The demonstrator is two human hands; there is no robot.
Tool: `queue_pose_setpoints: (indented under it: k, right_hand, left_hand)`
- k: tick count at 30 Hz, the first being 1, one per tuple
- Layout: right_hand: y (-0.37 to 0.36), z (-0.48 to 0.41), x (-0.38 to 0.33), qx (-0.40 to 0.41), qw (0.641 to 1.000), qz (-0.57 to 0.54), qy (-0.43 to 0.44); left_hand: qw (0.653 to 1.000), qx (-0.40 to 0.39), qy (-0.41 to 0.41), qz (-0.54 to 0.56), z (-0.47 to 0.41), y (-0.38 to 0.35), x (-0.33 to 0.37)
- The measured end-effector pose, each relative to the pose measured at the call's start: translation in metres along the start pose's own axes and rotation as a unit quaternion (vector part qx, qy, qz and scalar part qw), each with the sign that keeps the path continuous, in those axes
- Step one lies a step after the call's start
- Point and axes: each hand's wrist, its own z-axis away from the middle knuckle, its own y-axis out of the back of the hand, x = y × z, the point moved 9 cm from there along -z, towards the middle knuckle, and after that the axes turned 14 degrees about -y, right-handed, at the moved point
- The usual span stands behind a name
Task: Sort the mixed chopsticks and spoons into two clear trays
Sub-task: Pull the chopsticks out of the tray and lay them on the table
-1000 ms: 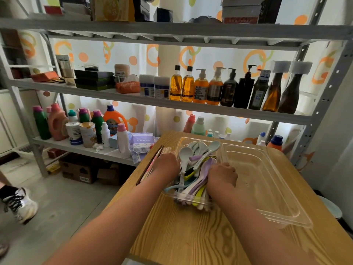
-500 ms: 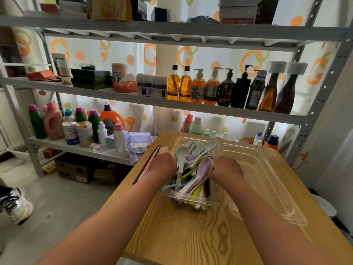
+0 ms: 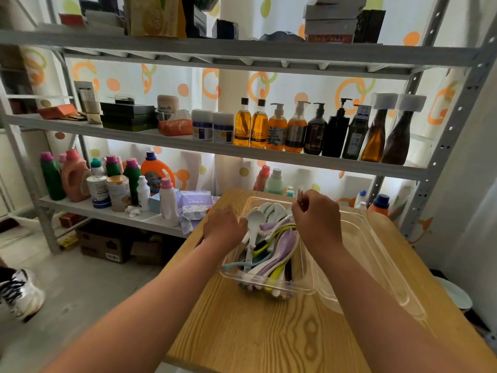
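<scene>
Nearest is the wood-grain worktop, with both bare forearms reaching forward over it. Past them a clear tray lies lengthwise on the wood and holds a heap of spoons in lilac, yellow, white and pale blue, their handles toward the near end. A white spoon lies on top of the heap with its bowl toward the far end.

The left hand sits low at this tray's left rim, back up. Its fingers are curled under and out of sight, so I cannot tell what its grip closes on. The right hand is raised above the far half of the spoons. Its fingertips are drawn together and blurred, perhaps pinching something thin, and I cannot tell whether that grip is clamped on anything.

A second clear tray lies just beside the first on its right, rims touching.

Beyond the worktop stands a grey metal shelf rack carrying pump bottles and, lower left, detergent bottles. A cardboard box sits on the floor beneath it, and a sneaker shows at the left edge.
</scene>
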Motion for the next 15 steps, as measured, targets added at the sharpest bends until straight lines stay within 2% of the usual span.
queue_pose_setpoints:
  k: [2,5,9,10,13,15]
  right_hand:
    - [0.003,0.006,-0.013,0.024,0.998,-0.018,0.048]
    - [0.0,0.02,-0.034,0.032,0.989,-0.024,0.141]
    - [-0.015,0.038,-0.053,-0.017,0.97,0.007,0.242]
    - [-0.019,0.042,-0.056,-0.029,0.965,0.013,0.262]
    - [-0.03,0.052,-0.061,-0.067,0.95,0.028,0.304]
    - [-0.034,0.057,-0.062,-0.086,0.945,0.03,0.315]
  left_hand:
    - [0.997,0.046,-0.022,0.066,-0.001,0.015,0.009]
    - [0.973,0.044,-0.043,0.221,-0.004,0.023,0.022]
    - [0.898,-0.008,-0.029,0.44,0.0,0.024,0.038]
    - [0.883,-0.017,-0.029,0.468,0.002,0.025,0.039]
    - [0.885,-0.028,-0.079,0.459,0.001,0.025,0.038]
    - [0.878,-0.038,-0.077,0.471,0.0,0.021,0.033]
